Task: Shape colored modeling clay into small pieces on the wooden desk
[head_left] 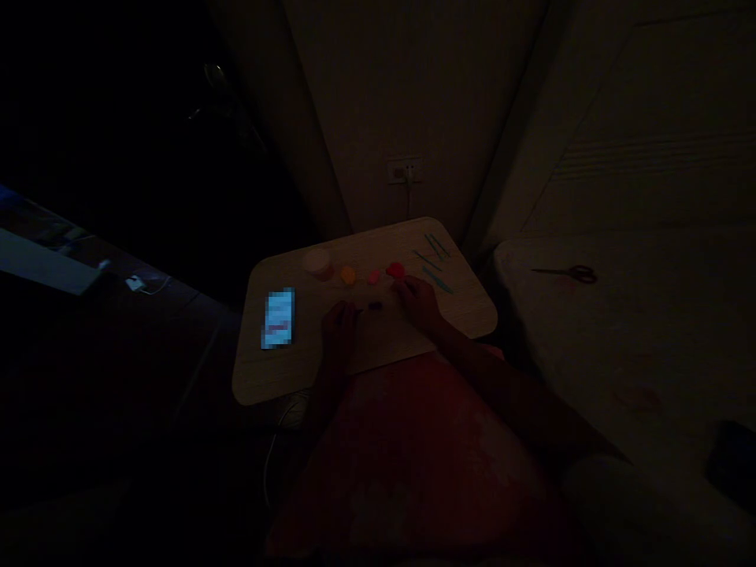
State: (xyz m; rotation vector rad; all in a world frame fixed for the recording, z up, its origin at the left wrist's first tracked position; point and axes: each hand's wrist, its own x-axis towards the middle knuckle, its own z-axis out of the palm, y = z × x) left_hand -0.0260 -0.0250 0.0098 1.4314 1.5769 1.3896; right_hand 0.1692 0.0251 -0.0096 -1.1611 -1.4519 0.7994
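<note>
My right hand (419,301) is curled, its fingertips closed at the near edge of a soft red lump (395,270) that looks like modelling clay. On the near side of the small wooden table (307,366), my left hand (339,324) has its fingers bent together. A thin dark tip shows beside them, but the dimness hides what it is. Between the hands lies a small dark piece (375,305). A pink lump (374,277) and an orange lump (348,275) sit in a row left of the red one.
A round pale tub (318,264) stands at the back left, with a lit phone (278,318) nearer me. Several teal modelling tools (437,279) lie at the right. Scissors (567,273) rest on a pale surface beyond the table. A wall socket (405,170) holds a plug and cable.
</note>
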